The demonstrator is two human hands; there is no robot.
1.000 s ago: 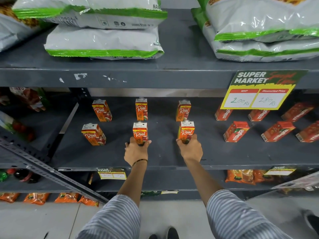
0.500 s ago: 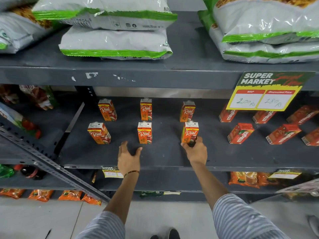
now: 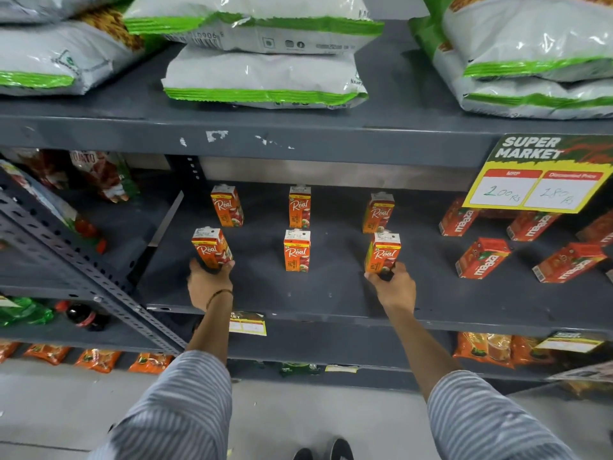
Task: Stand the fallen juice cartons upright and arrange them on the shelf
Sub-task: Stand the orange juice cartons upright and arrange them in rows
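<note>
Several orange Real juice cartons stand upright in two rows on the dark grey middle shelf (image 3: pixel 331 303). My left hand (image 3: pixel 208 283) grips the base of the front left carton (image 3: pixel 211 248), which leans slightly. My right hand (image 3: pixel 393 286) holds the base of the front right carton (image 3: pixel 383 252). Between them the front middle carton (image 3: pixel 297 250) stands free. The back row holds a left carton (image 3: pixel 227 206), a middle carton (image 3: pixel 299 206) and a right carton (image 3: pixel 378 212).
Red Maaza cartons (image 3: pixel 482 257) lie tilted on the shelf to the right. A yellow price sign (image 3: pixel 537 174) hangs from the upper shelf, which carries grey and green bags (image 3: pixel 262 74). A slanted perforated metal brace (image 3: pixel 83 270) crosses at the left.
My left hand let go of the front middle carton, drew back, then moved left and closed on the front left carton. My right hand stayed on the front right carton.
</note>
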